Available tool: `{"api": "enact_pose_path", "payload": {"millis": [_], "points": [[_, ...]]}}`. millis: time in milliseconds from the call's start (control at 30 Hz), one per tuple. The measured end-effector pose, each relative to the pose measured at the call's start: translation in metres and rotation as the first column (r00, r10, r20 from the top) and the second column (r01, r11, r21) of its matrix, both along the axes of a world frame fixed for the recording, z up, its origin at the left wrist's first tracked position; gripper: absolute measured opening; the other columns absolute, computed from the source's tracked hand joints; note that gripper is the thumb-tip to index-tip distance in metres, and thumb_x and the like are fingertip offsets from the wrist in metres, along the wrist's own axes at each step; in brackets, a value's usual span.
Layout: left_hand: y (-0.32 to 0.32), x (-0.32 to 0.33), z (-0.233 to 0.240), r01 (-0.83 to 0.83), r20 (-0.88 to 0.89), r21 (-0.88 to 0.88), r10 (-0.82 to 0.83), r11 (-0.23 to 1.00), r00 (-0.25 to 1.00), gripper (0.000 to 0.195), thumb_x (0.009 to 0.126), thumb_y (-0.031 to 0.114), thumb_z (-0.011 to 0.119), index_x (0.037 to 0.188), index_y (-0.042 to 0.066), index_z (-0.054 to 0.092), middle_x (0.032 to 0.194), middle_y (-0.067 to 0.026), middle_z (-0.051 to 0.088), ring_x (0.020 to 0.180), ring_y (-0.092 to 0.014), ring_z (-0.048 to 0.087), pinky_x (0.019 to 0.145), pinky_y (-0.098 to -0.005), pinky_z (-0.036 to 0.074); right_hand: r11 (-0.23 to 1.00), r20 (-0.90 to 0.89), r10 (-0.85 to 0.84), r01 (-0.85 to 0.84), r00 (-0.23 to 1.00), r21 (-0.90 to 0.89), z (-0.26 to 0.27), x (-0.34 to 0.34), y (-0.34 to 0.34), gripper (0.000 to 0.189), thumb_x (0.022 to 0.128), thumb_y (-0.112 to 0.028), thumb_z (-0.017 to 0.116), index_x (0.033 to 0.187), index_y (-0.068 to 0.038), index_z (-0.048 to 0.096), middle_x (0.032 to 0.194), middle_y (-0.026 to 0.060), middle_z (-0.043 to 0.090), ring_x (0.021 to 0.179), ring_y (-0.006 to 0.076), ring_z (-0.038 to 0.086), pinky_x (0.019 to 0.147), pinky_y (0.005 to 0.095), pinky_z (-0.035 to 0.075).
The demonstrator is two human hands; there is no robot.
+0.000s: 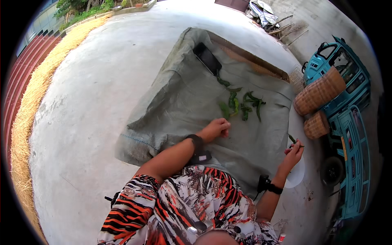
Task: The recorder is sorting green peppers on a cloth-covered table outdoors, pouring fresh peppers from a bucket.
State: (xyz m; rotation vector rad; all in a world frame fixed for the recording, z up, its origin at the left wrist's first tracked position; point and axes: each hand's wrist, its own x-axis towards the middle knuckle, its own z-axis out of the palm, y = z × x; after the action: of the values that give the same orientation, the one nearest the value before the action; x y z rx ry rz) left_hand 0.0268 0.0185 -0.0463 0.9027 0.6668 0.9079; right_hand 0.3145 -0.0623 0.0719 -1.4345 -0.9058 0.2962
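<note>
My right hand (294,153), out past the right edge of the cloth, pinches a green chili pepper (292,139). Beneath that hand a white round container (298,173) is partly hidden. With its fingers curled in, my left hand (216,129) is over the grey-green woven cloth (190,101), and nothing shows between them. Just beyond it lies a loose group of several green peppers (232,102), some bent and some straight. A second cluster of peppers (253,99) rests to their right. One more pepper (222,81) lies by the lower end of a black phone (207,58).
The cloth drapes over a box-like support with a brown edge (251,56). At right stand two woven baskets (320,90) and a teal three-wheeled vehicle (349,137). Straw (39,92) lines the red steps (24,73) at left. Sticks (281,29) lie at the back.
</note>
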Motion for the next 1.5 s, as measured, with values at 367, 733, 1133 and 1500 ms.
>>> {"api": "enact_pose_path", "payload": {"millis": [367, 733, 1133, 1500], "points": [[0.000, 0.003, 0.003, -0.001, -0.017, -0.015, 0.001, 1.000, 1.000, 0.018, 0.090, 0.021, 0.052, 0.091, 0.003, 0.052, 0.071, -0.0032, 0.055, 0.065, -0.013, 0.056, 0.063, -0.0248, 0.046, 0.796, 0.391, 0.554, -0.331, 0.735, -0.507, -0.030, -0.040, 0.045, 0.035, 0.083, -0.016, 0.055, 0.116, -0.007, 0.051, 0.099, 0.0091, 0.057, 0.073, 0.0202, 0.060, 0.064, 0.0323, 0.049], [-0.003, 0.002, 0.014, 0.028, 0.033, -0.012, -0.028, 1.000, 0.999, 0.017, 0.089, 0.020, 0.055, 0.098, 0.005, 0.051, 0.075, -0.0010, 0.055, 0.068, -0.011, 0.055, 0.064, -0.0249, 0.045, 0.741, 0.630, 0.658, -0.208, 0.413, -0.638, -0.058, -0.086, 0.091, 0.038, 0.080, -0.022, 0.059, 0.117, -0.018, 0.050, 0.089, 0.0063, 0.061, 0.083, 0.0292, 0.059, 0.071, 0.0409, 0.046], [-0.004, -0.002, 0.014, 0.086, -0.114, 0.141, -0.070, 0.986, 0.991, 0.034, 0.087, 0.024, 0.060, 0.112, 0.005, 0.046, 0.085, -0.0037, 0.056, 0.074, -0.011, 0.055, 0.063, -0.0241, 0.047, 0.409, 0.096, 0.887, -0.671, 0.452, -0.618, -0.043, -0.112, 0.047, 0.048, 0.075, -0.010, 0.060, 0.120, -0.006, 0.045, 0.082, 0.0113, 0.060, 0.065, 0.0216, 0.061, 0.059, 0.0342, 0.048], [-0.012, 0.006, 0.018, 0.088, -0.243, 0.355, 0.001, 0.931, 0.970, 0.027, 0.085, 0.026, 0.062, 0.095, 0.008, 0.045, 0.074, -0.0025, 0.051, 0.059, -0.010, 0.051, 0.049, -0.0240, 0.041, 0.672, 0.532, 0.740, -0.497, 0.412, -0.549, -0.066, -0.104, 0.052, 0.038, 0.074, -0.008, 0.059, 0.110, -0.016, 0.055, 0.089, 0.0114, 0.054, 0.083, 0.0315, 0.057, 0.069, 0.0403, 0.046]]}}
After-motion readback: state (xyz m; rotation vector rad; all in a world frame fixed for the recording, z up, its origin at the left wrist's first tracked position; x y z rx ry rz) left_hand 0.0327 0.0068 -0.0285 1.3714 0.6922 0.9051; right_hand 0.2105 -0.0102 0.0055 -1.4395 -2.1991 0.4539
